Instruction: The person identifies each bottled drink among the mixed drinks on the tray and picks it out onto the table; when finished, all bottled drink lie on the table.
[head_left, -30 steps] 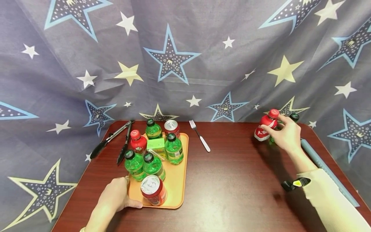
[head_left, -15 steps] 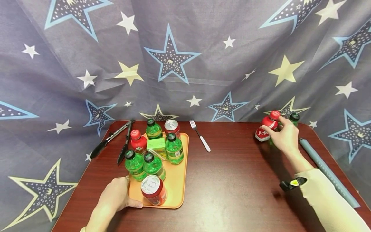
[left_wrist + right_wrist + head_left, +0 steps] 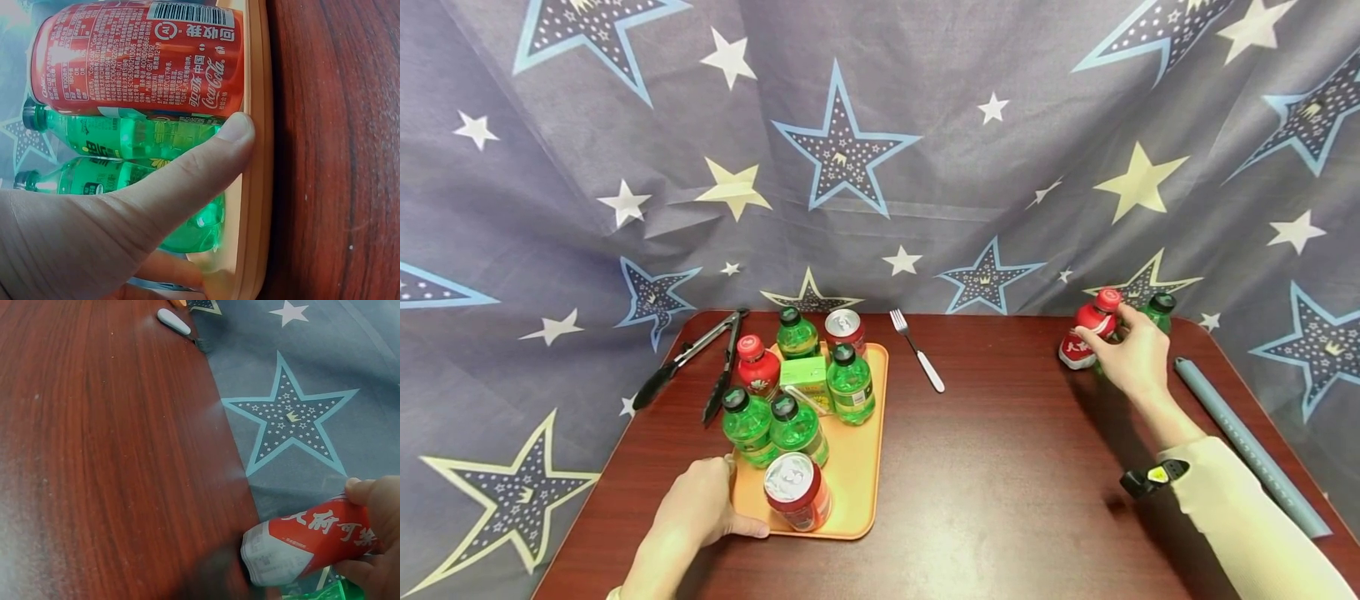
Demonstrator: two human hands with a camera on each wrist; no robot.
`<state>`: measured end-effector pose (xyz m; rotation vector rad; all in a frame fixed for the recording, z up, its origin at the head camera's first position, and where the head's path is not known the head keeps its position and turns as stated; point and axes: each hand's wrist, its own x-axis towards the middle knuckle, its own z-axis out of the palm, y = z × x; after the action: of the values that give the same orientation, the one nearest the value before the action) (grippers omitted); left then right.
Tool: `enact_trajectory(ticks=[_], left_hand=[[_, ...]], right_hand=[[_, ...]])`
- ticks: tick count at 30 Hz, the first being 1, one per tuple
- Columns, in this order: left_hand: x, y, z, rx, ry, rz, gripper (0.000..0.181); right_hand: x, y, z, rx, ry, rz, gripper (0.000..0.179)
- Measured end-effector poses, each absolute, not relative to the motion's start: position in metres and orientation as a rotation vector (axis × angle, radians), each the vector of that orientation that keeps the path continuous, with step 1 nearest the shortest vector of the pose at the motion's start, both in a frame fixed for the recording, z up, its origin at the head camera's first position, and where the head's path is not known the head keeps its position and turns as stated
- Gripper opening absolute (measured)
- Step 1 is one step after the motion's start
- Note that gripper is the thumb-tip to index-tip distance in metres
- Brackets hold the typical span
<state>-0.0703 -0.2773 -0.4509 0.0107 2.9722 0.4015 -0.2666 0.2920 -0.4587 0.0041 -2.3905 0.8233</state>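
Near the back right of the table, my right hand (image 3: 1137, 354) grips a red-capped cola bottle (image 3: 1086, 343) by its upper part, thumb on one side and fingers on the other. The right wrist view shows the red and white label of this cola bottle (image 3: 312, 544). My left hand (image 3: 696, 504) holds the near left corner of an orange tray (image 3: 853, 496), its thumb (image 3: 194, 169) along the front rim. A cola can (image 3: 799, 493) stands on the tray beside that thumb. Farther back on it are several green bottles (image 3: 852, 387), another red bottle (image 3: 758, 368), a green juice box (image 3: 807, 379) and a second can (image 3: 846, 329).
A green bottle (image 3: 1160, 311) stands just behind my right hand. Along the right edge lies a long grey-blue box (image 3: 1247, 446). Black-tipped tongs (image 3: 700, 350) lie left of the tray, and a white-handled fork (image 3: 928, 372) lies right of it. A star-patterned curtain (image 3: 925, 167) hangs behind the table.
My right hand and the red cola bottle have shifted only slightly, a little downward in the head view, uncovering more of the green bottle behind. The left hand and tray stay put.
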Motion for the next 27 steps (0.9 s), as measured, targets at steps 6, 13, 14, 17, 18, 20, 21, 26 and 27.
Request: enact_trajectory(ticks=[6, 13, 14, 17, 18, 20, 21, 26, 27], left_hand=[[-0.0704, -0.2783, -0.4513, 0.011, 2.961, 0.413, 0.105], [-0.0711, -0.2791, -0.4509, 0.009, 2.946, 0.424, 0.104], [-0.0712, -0.2791, -0.4510, 0.011, 2.946, 0.424, 0.104], [-0.0713, -0.2792, -0.4513, 0.018, 2.950, 0.423, 0.104], [-0.0713, -0.2792, -0.4514, 0.020, 2.952, 0.424, 0.104], [-0.0713, -0.2790, -0.4512, 0.026, 2.955, 0.420, 0.105], [-0.0713, -0.2789, -0.4511, 0.028, 2.955, 0.420, 0.106], [-0.0710, -0.2792, -0.4499, 0.031, 2.957, 0.415, 0.108], [-0.0708, -0.2793, -0.4498, 0.031, 2.957, 0.412, 0.108]], right_hand=[[-0.2656, 0.2925, -0.4596, -0.036, -2.391, 0.847, 0.053], [-0.2667, 0.2939, -0.4569, -0.062, -2.399, 0.875, 0.057], [-0.2668, 0.2942, -0.4562, -0.061, -2.401, 0.872, 0.057], [-0.2664, 0.2948, -0.4544, -0.056, -2.410, 0.865, 0.057], [-0.2661, 0.2949, -0.4541, -0.054, -2.410, 0.864, 0.057], [-0.2653, 0.2951, -0.4532, -0.055, -2.413, 0.861, 0.057], [-0.2649, 0.2953, -0.4530, -0.056, -2.415, 0.858, 0.057], [-0.2633, 0.2955, -0.4519, -0.062, -2.428, 0.854, 0.057], [-0.2632, 0.2952, -0.4519, -0.060, -2.430, 0.853, 0.057]])
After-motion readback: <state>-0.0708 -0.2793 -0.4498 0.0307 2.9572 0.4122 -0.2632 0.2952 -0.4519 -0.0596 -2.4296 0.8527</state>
